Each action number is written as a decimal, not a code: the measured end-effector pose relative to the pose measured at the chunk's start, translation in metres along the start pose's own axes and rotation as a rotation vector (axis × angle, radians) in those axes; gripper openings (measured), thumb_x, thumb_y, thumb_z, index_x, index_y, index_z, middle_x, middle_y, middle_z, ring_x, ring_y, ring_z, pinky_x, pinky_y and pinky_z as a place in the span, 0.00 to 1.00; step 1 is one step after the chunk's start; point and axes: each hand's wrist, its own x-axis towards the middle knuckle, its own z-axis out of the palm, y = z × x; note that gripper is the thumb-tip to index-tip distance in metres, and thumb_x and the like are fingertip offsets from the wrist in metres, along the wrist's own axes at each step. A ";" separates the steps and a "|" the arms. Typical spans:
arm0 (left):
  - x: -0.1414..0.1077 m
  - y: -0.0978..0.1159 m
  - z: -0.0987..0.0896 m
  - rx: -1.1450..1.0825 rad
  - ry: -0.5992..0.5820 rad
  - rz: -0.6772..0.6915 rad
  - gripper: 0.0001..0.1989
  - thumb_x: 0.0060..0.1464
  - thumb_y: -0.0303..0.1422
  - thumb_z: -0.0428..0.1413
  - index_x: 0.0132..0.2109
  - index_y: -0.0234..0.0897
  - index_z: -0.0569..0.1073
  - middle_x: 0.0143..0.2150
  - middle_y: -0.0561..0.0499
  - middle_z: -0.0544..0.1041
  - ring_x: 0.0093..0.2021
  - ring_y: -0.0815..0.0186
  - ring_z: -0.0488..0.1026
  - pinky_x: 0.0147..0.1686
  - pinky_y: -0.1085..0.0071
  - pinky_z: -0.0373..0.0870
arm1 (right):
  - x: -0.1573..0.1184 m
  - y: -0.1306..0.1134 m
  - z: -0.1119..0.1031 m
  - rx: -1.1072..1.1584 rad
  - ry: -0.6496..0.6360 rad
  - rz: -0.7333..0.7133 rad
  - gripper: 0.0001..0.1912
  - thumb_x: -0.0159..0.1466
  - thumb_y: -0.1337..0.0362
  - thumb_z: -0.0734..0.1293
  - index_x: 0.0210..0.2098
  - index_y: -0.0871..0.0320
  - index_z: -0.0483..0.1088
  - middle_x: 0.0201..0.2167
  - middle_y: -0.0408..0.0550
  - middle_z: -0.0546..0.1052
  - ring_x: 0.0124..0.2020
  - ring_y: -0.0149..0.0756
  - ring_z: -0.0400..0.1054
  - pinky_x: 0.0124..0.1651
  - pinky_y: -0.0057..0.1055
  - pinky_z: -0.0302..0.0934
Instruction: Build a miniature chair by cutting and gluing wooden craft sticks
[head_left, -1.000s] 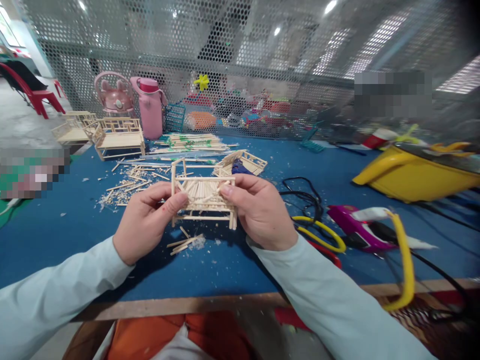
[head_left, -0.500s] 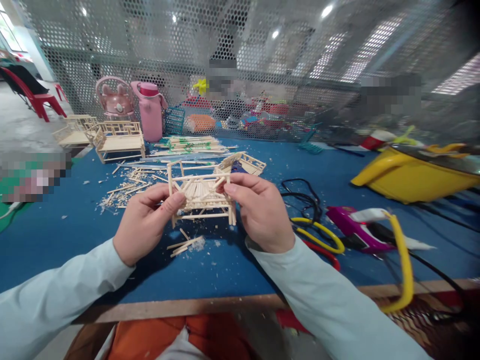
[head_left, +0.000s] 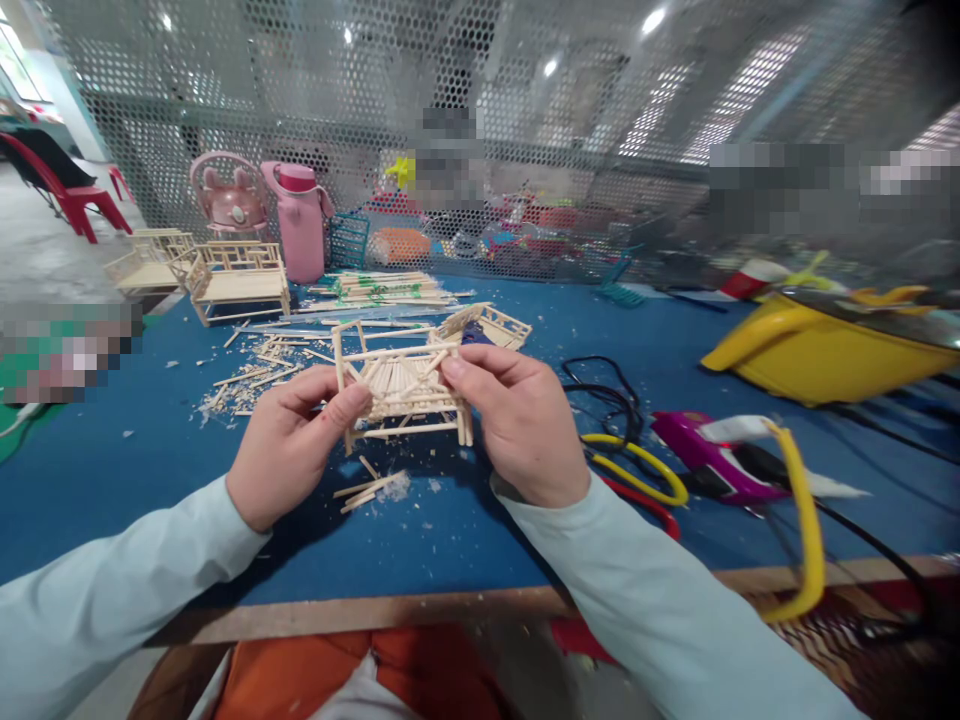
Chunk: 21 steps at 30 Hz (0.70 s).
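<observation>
Between my hands is a miniature wooden-stick bench (head_left: 401,390), held up above the blue tabletop (head_left: 300,560). My left hand (head_left: 289,440) pinches its left end, thumb on the front and fingers behind. At the other end, my right hand (head_left: 525,420) grips the upper right corner with thumb and forefinger. Below the bench lie a few short stick pieces (head_left: 369,493) with wisps of glue. Just behind it rests another small stick model (head_left: 491,325) with a dark blue thing in it.
Two finished-looking stick benches, the nearer one (head_left: 240,280) at back left, stand by a pink bottle (head_left: 301,225). Bundled sticks (head_left: 386,290) and scattered scraps (head_left: 255,375) lie behind my hands. To the right are a purple glue gun (head_left: 731,465), cables and a yellow container (head_left: 832,350).
My right thumb and fingers have shifted slightly left along the bench's upper right corner. My left hand and the bench have hardly moved.
</observation>
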 end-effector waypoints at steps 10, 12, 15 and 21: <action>0.000 0.002 0.000 0.003 0.008 -0.012 0.16 0.56 0.39 0.53 0.23 0.37 0.68 0.25 0.53 0.69 0.28 0.68 0.64 0.32 0.72 0.60 | -0.001 -0.002 -0.001 -0.049 0.009 -0.008 0.06 0.52 0.60 0.71 0.25 0.57 0.75 0.23 0.41 0.76 0.25 0.28 0.66 0.32 0.28 0.63; 0.000 0.002 0.000 0.004 0.006 -0.015 0.16 0.56 0.39 0.53 0.23 0.37 0.68 0.25 0.53 0.69 0.28 0.67 0.64 0.32 0.72 0.61 | -0.002 -0.002 -0.001 -0.037 -0.020 0.007 0.06 0.52 0.61 0.70 0.26 0.56 0.76 0.24 0.41 0.76 0.26 0.30 0.67 0.33 0.28 0.63; 0.000 0.003 -0.001 0.003 0.001 -0.014 0.16 0.56 0.39 0.53 0.23 0.37 0.68 0.25 0.53 0.69 0.28 0.68 0.64 0.32 0.72 0.61 | -0.002 -0.002 -0.001 0.015 -0.106 0.067 0.08 0.52 0.60 0.69 0.30 0.56 0.76 0.24 0.41 0.75 0.27 0.31 0.68 0.34 0.30 0.63; 0.000 0.003 0.000 -0.012 0.009 -0.019 0.16 0.56 0.38 0.53 0.23 0.37 0.67 0.24 0.54 0.68 0.28 0.68 0.63 0.32 0.72 0.60 | -0.001 0.000 0.000 -0.002 -0.093 0.031 0.06 0.54 0.60 0.70 0.26 0.56 0.74 0.22 0.40 0.73 0.25 0.28 0.64 0.31 0.27 0.58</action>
